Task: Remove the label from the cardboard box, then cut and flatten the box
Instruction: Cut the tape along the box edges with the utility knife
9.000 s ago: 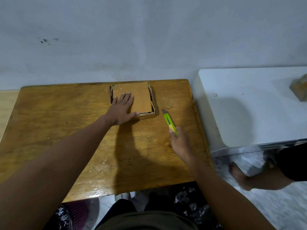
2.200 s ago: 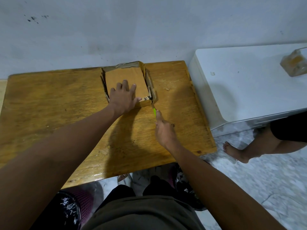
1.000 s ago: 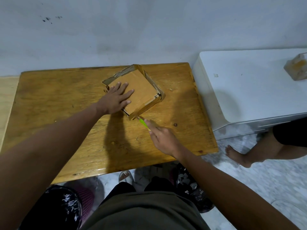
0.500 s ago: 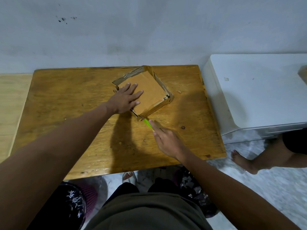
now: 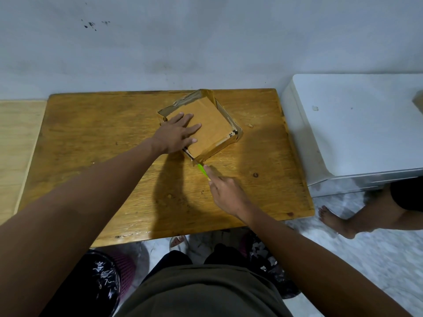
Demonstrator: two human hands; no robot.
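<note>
Head view: the cardboard box (image 5: 201,126) sits on the table (image 5: 103,138) under the flat left hand (image 5: 177,132). The right hand (image 5: 226,193) grips the green knife (image 5: 202,169), which points up-left into the box's near corner.

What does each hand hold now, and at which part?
The right hand grips the green cutter by its rear handle. The left hand holds nothing; it presses flat on the cardboard box.
</note>
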